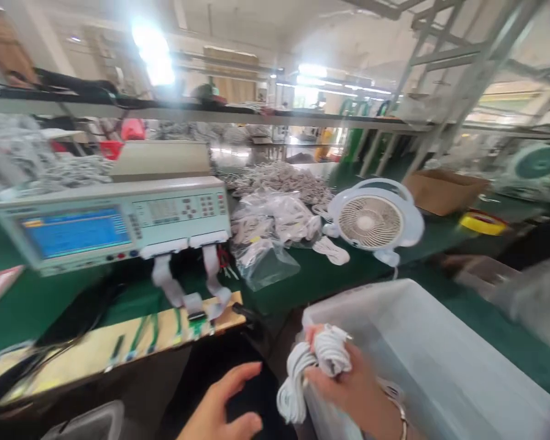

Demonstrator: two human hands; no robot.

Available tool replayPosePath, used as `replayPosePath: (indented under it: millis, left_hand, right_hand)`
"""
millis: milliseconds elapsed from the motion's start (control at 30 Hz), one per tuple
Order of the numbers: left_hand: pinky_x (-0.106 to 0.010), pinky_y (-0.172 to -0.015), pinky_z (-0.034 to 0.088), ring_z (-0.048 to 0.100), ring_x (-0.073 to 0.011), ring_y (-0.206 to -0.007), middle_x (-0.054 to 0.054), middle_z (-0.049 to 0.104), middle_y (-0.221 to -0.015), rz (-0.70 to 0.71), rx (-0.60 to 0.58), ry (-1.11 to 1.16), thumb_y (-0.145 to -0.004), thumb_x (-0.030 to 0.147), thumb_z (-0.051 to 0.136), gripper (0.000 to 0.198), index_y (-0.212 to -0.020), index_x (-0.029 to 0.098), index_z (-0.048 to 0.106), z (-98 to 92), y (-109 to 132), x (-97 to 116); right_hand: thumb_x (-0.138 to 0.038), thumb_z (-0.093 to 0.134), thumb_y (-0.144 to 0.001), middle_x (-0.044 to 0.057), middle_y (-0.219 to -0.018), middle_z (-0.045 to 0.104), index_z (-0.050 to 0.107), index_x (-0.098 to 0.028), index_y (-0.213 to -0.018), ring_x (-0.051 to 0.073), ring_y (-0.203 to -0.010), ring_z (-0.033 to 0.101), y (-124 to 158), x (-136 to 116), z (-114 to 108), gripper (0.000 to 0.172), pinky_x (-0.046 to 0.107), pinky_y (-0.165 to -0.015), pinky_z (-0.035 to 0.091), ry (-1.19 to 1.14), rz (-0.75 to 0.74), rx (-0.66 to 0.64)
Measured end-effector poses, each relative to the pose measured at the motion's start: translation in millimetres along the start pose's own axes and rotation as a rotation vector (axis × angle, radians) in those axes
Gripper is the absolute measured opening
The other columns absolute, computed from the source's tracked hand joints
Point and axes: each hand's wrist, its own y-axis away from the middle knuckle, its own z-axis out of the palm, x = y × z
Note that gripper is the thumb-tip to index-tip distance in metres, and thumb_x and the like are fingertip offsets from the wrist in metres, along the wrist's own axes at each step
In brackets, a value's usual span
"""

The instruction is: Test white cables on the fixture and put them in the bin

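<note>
My right hand (pixel 343 379) grips bundled white cables (pixel 296 382), coiled and folded, over the near left rim of a translucent plastic bin (pixel 440 342). One coil bulges above the fingers and another hangs to their left. To the left, my left hand (pixel 224 403) holds nothing, its thumb and forefinger spread apart and pointing toward the cables. A bracelet circles the right wrist. The part of the bundle inside the right palm is hidden.
A tester with a blue screen (pixel 77 232) stands at left, ribbon cables (pixel 169 281) running down to a wooden board (pixel 165 330). Behind are bagged cables (pixel 275 226), a loose cable bundle (pixel 331 250), a small fan (pixel 370 220), a cardboard box (pixel 444 190) and yellow tape (pixel 483 222).
</note>
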Motion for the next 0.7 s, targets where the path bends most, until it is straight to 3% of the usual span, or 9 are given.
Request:
replayPosePath:
  millis: [67, 133, 233, 300, 367, 400, 500, 600, 700]
  left_hand:
    - [-0.03, -0.082, 0.04, 0.052, -0.0223, -0.093, -0.006, 0.058, -0.1, 0.128, -0.107, 0.261, -0.057, 0.041, 0.068, 0.053, -0.103, 0.021, 0.054, 1.9, -10.8, 6.1]
    - [-0.029, -0.077, 0.041, 0.053, -0.0206, -0.086, -0.008, 0.06, -0.092, 0.18, -0.106, 0.527, -0.062, 0.039, 0.064, 0.046, -0.101, 0.017, 0.054, -3.2, -15.4, 5.9]
    - [-0.027, -0.071, 0.041, 0.055, -0.0178, -0.077, -0.006, 0.059, -0.081, 0.046, -0.002, 0.775, -0.062, 0.034, 0.066, 0.037, -0.091, 0.014, 0.054, -19.6, -12.6, -8.4]
    - [-0.026, -0.07, 0.04, 0.055, -0.0175, -0.077, -0.006, 0.059, -0.081, -0.058, 0.035, 0.883, -0.064, 0.032, 0.065, 0.033, -0.088, 0.014, 0.053, -31.0, -10.0, -23.3]
    - [-0.026, -0.072, 0.04, 0.055, -0.0167, -0.079, -0.007, 0.058, -0.084, -0.093, 0.07, 0.958, -0.065, 0.029, 0.064, 0.03, -0.088, 0.013, 0.052, -38.8, -10.1, -38.3]
    - [-0.025, -0.072, 0.04, 0.054, -0.016, -0.078, -0.007, 0.058, -0.085, -0.089, 0.095, 0.98, -0.064, 0.027, 0.065, 0.03, -0.087, 0.013, 0.052, -40.8, -11.4, -45.2]
    - [-0.023, -0.069, 0.039, 0.053, -0.0142, -0.074, -0.005, 0.058, -0.082, -0.035, 0.165, 0.963, -0.061, 0.022, 0.066, 0.031, -0.087, 0.014, 0.052, -40.4, -18.3, -62.4]
    - [-0.023, -0.066, 0.039, 0.052, -0.0143, -0.072, -0.003, 0.058, -0.076, 0.06, 0.244, 0.825, -0.058, 0.022, 0.068, 0.028, -0.08, 0.014, 0.053, -35.6, -26.0, -75.6]
    - [-0.022, -0.062, 0.038, 0.051, -0.014, -0.067, -0.002, 0.058, -0.069, 0.139, 0.305, 0.645, -0.055, 0.025, 0.069, 0.025, -0.073, 0.013, 0.055, -34.0, -30.7, -82.8]
  right_hand:
    - [-0.024, 0.06, -0.063, 0.0, -0.075, 0.057, 0.053, -0.02, -0.083, 0.016, -0.069, 0.052, -7.5, -14.3, 36.5, 0.022, 0.026, -0.065, 0.043, -0.09, -0.02, -0.138]
    - [-0.029, 0.061, -0.064, 0.002, -0.084, 0.058, 0.05, -0.02, -0.096, 0.018, -0.077, 0.053, -16.7, -18.4, 63.5, 0.035, 0.027, -0.071, 0.043, -0.195, -0.009, -0.174]
    - [-0.029, 0.061, -0.067, 0.002, -0.091, 0.057, 0.03, -0.023, -0.119, 0.015, -0.078, 0.053, -31.9, -17.5, 85.4, 0.06, 0.027, -0.072, 0.042, -0.424, 0.005, -0.159]
    - [-0.031, 0.058, -0.07, -0.001, -0.076, 0.057, 0.036, -0.023, -0.112, 0.012, -0.063, 0.052, -38.0, -16.6, 96.5, 0.049, 0.024, -0.059, 0.043, -0.579, 0.038, -0.253]
    - [-0.037, 0.049, -0.075, -0.003, -0.058, 0.051, 0.049, -0.019, -0.088, 0.009, -0.047, 0.045, -38.7, -16.1, 111.6, 0.022, 0.021, -0.046, 0.038, -0.663, 0.129, -0.374]
    - [-0.039, 0.044, -0.077, -0.004, -0.053, 0.048, 0.049, -0.017, -0.076, 0.008, -0.043, 0.043, -37.4, -15.7, 121.0, 0.022, 0.02, -0.042, 0.036, -0.672, 0.191, -0.42]
    - [-0.039, 0.041, -0.077, -0.003, -0.05, 0.049, 0.051, -0.016, -0.071, 0.008, -0.041, 0.043, -32.2, -12.3, 151.3, 0.026, 0.021, -0.04, 0.035, -0.553, 0.312, -0.441]
    - [-0.036, 0.054, -0.067, -0.004, -0.053, 0.052, 0.053, -0.017, -0.076, 0.01, -0.048, 0.046, -30.9, -6.3, 172.2, 0.022, 0.021, -0.046, 0.036, -0.251, 0.201, -0.286]
    - [-0.033, 0.061, -0.062, -0.003, -0.062, 0.058, 0.054, -0.018, -0.075, 0.012, -0.056, 0.05, -32.8, -1.4, 178.3, 0.021, 0.021, -0.053, 0.037, -0.043, 0.072, -0.196]
